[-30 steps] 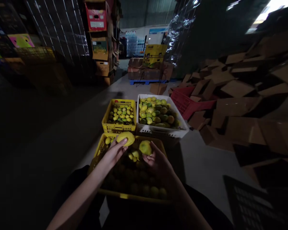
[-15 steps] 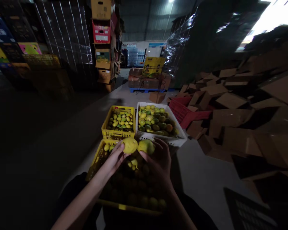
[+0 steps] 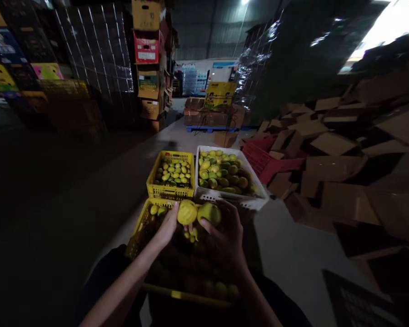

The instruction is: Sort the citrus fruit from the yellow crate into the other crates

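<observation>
My left hand [image 3: 168, 225] holds a yellow fruit [image 3: 187, 212], thumb on its near side and fingertips showing beneath it. Right beside it, my right hand [image 3: 229, 225] grips a greener fruit [image 3: 209, 214]. Both fruits are above a large yellow crate [image 3: 136, 234] that holds more fruit, much of it in shadow. Behind that stand a smaller yellow crate [image 3: 170, 192] with small yellow-green fruits, on the left, and a white crate [image 3: 259, 200] full of larger green and yellow fruits, on the right.
A red crate [image 3: 259, 159] lies against a heap of cardboard boxes [image 3: 334, 168] on the right. Farther back are a blue pallet [image 3: 209, 129] with boxes and a tall box stack [image 3: 146, 50]. Wrapped stacks stand on both sides.
The yellow fruit in my left hand has turned, and its fingers have shifted around it. The greener fruit is tilted differently in my right hand. The view has shifted slightly.
</observation>
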`<state>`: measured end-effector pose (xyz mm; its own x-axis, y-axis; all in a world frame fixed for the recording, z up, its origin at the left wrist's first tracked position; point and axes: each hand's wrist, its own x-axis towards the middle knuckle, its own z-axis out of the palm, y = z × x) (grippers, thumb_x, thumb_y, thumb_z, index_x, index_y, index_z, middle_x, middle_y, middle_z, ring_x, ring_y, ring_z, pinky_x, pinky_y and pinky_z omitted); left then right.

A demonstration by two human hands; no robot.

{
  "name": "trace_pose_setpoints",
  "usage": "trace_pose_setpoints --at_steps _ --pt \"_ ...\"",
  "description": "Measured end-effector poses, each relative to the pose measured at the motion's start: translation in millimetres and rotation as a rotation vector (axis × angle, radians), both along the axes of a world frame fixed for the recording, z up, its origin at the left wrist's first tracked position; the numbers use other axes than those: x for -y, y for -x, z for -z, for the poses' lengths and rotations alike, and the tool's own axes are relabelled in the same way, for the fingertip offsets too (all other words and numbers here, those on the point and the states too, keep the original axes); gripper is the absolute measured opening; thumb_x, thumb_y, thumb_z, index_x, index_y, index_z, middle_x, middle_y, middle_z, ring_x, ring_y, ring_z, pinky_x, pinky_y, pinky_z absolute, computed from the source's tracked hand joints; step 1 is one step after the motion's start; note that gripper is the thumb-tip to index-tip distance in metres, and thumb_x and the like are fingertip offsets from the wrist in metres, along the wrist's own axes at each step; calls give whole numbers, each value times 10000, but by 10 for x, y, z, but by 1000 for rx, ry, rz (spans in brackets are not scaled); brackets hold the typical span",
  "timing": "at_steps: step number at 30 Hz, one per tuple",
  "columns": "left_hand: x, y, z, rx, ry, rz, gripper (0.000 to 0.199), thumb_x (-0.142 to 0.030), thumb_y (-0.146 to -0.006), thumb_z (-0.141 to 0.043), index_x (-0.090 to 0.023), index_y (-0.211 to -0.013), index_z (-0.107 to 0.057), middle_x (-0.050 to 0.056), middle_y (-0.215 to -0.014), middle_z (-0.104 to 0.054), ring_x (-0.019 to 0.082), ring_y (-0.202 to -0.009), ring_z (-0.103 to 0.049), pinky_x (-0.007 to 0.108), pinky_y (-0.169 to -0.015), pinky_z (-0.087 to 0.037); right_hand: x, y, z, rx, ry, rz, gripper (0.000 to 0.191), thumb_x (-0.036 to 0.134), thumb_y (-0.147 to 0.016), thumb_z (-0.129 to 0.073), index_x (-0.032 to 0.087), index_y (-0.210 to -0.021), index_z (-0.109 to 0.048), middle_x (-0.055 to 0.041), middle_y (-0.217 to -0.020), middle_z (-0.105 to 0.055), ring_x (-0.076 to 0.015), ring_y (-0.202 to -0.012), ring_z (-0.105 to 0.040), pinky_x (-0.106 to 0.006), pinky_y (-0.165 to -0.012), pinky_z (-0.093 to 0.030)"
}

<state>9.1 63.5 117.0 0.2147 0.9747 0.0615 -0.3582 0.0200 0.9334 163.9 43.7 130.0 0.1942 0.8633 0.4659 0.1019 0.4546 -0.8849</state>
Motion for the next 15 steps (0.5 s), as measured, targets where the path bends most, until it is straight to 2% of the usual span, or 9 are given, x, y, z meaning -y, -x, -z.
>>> trace_pose_setpoints --at_steps 3,7,9,12,15 --pt "35 -36 -31 31 4 42 569 -590 -891 -360 -133 -834 -694 43 -487 -599 141 -408 -468 266 -463 -366 -14 -19 -41 -70 56 -25 449 308 -652 -767 257 -1029 -528 -14 -907 -640 -178 -801 -595 -289 -700 -481" --pt "96 -58 -85 119 26 75 408 -525 -817 -575 -142 -913 -679 33 -533 -625 122 -404 -471 250 -444 -341 -56 -33 -99 -115 168 -13 299 429 -726 -679 238 -922 -560 15 -754 -608 -150 -664 -529 -255 -587 -429" --pt "102 -61 -98 126 75 95 410 -525 -785 -617 -135 -896 -675 35 -520 -616 124 -416 -486 240 -434 -342 -89 -34 -96 -143 229 -37 294 495 -770 -615 224 -880 -587 12 -747 -593 -143 -662 -507 -248 -576 -409" --pt "55 -66 -91 185 311 95 494 -588 -822 -521 -116 -782 -659 45 -486 -591 123 -422 -504 223 -433 -370 -126 0 -55 -220 340 -114 350 561 -782 -573 214 -807 -613 1 -742 -598 -150 -674 -519 -250 -573 -400" --pt "-23 -67 -70 355 587 72 547 -613 -848 -438 -115 -714 -620 50 -518 -602 110 -439 -525 216 -478 -439 -130 78 -9 -299 445 -209 341 550 -743 -623 212 -788 -632 -16 -735 -636 -186 -704 -570 -274 -577 -419"
